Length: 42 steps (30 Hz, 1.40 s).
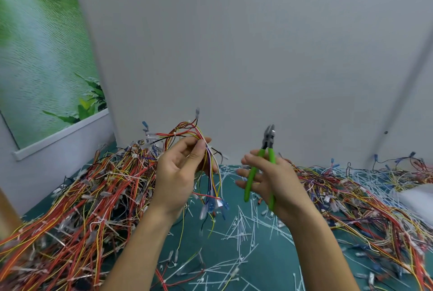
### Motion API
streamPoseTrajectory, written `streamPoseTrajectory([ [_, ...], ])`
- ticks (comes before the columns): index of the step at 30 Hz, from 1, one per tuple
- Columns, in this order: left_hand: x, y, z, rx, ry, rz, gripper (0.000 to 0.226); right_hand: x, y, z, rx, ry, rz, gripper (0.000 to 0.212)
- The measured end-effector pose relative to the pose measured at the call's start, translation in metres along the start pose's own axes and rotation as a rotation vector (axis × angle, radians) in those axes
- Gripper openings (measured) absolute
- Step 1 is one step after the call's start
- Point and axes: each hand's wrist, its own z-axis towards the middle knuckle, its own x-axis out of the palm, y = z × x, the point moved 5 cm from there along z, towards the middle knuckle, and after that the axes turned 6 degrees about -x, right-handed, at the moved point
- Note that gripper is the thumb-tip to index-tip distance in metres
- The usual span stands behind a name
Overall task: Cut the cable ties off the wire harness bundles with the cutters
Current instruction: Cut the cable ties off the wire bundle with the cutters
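Teal tabletop (269, 265) below, plain grey wall behind, and wires everywhere: a heaped pile of harnesses (82, 208) on the left, a flatter spread of wires (351, 199) on the right, and snipped cable ties (241, 227) littering the middle.

Up in the air between them, the left hand (175, 173) has a wire harness bundle (212, 161) raised off the tabletop. Its fingers (198, 150) are curled and pinching the strands partway along. The bundle runs roughly upright: loops arch above the hand, and blue and clear connectors dangle below it.

Just beside it, but apart, the right hand (278, 187) wraps the green-handled cutters (267, 152). Their long axis is close to vertical and the nose points up at the wall. The handles are splayed and the jaws look a little parted.

This reads as the between-cuts step: bundle up for inspection, tool waiting. No tie is clearly visible on the held strands, as it is too blurred to tell. The next move calls for finding one, then tipping the cutter nose leftward and down toward the bundle. One jaw has to slip under the tie alone, so the squeeze cuts plastic and not insulation.
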Motion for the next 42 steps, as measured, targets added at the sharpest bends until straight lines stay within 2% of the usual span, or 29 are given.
streamPoseTrajectory([
  [3,0.000,0.000,0.001,-0.045,0.002,-0.069,0.029,0.010,-0.004,-0.005,0.025,0.139,-0.148,0.049],
  [8,-0.003,0.003,0.004,-0.134,0.015,-0.251,0.022,0.023,-0.004,-0.016,-0.001,0.333,-0.353,0.030],
  [13,-0.003,0.008,0.007,-0.243,0.075,-0.518,0.012,0.030,-0.001,-0.021,-0.001,0.399,-0.309,0.031],
  [15,-0.002,0.008,0.007,-0.278,0.131,-0.615,0.015,0.032,0.001,-0.022,-0.030,0.428,-0.256,0.026],
  [18,-0.001,0.006,0.008,-0.297,0.191,-0.694,0.012,0.030,0.004,-0.020,-0.069,0.404,-0.173,0.025],
  [23,0.000,0.002,0.009,-0.304,0.253,-0.755,0.018,0.017,0.006,-0.010,-0.065,0.267,-0.054,0.020],
  [26,0.000,0.001,0.009,-0.300,0.270,-0.796,0.019,0.005,0.004,-0.004,-0.099,0.105,-0.156,0.008],
  [29,0.000,0.000,0.008,-0.313,0.279,-0.852,0.026,-0.003,0.000,0.000,-0.089,0.001,-0.297,0.017],
  [32,0.001,0.000,0.008,-0.324,0.274,-0.882,0.029,-0.001,-0.004,-0.003,-0.015,0.125,-0.532,0.038],
  [34,0.000,-0.001,0.008,-0.318,0.259,-0.882,0.028,0.004,-0.008,-0.007,0.035,0.235,-0.639,0.044],
  [38,-0.001,-0.001,0.009,-0.293,0.204,-0.841,0.029,0.016,-0.012,-0.013,0.026,0.353,-0.524,0.028],
  [42,-0.007,0.001,0.012,-0.254,0.137,-0.710,0.029,0.017,-0.010,-0.011,-0.033,0.340,-0.437,0.016],
])
